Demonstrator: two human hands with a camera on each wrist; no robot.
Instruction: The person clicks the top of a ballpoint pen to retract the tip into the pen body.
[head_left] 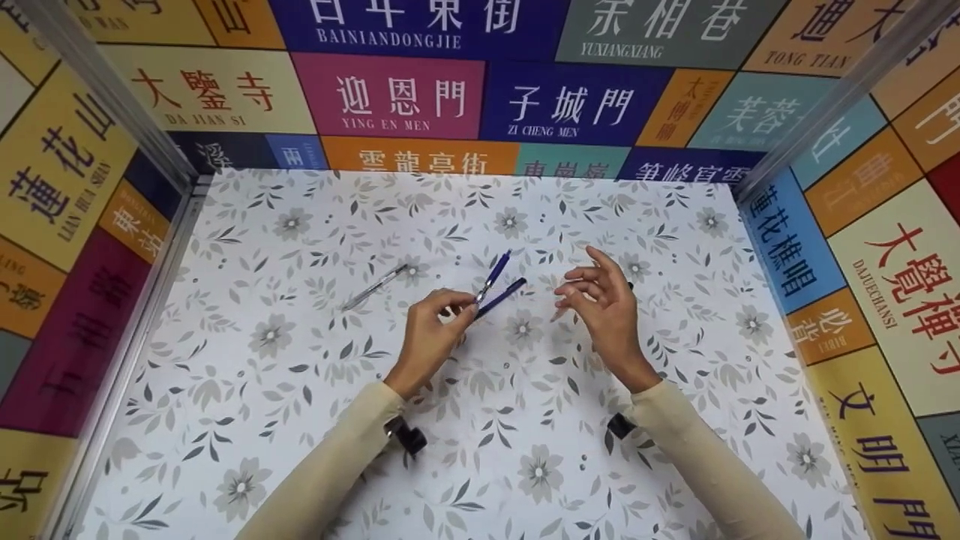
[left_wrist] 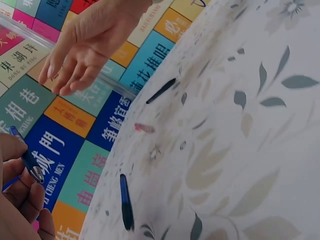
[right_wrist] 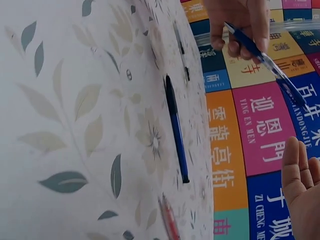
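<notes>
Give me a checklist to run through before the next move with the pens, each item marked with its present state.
1. Left hand pinches the blue pen: ok.
2. Right hand free, fingers relaxed, holding nothing: ok.
3. Second blue pen lies flat on the table, apart from both hands: ok.
4. Silver pen lies clear of the hands, to their left: ok.
5. Red piece and dark piece on the table near the right hand: what they are, cannot tell.
6. Held pen complete, tip and cap: cannot tell.
</notes>
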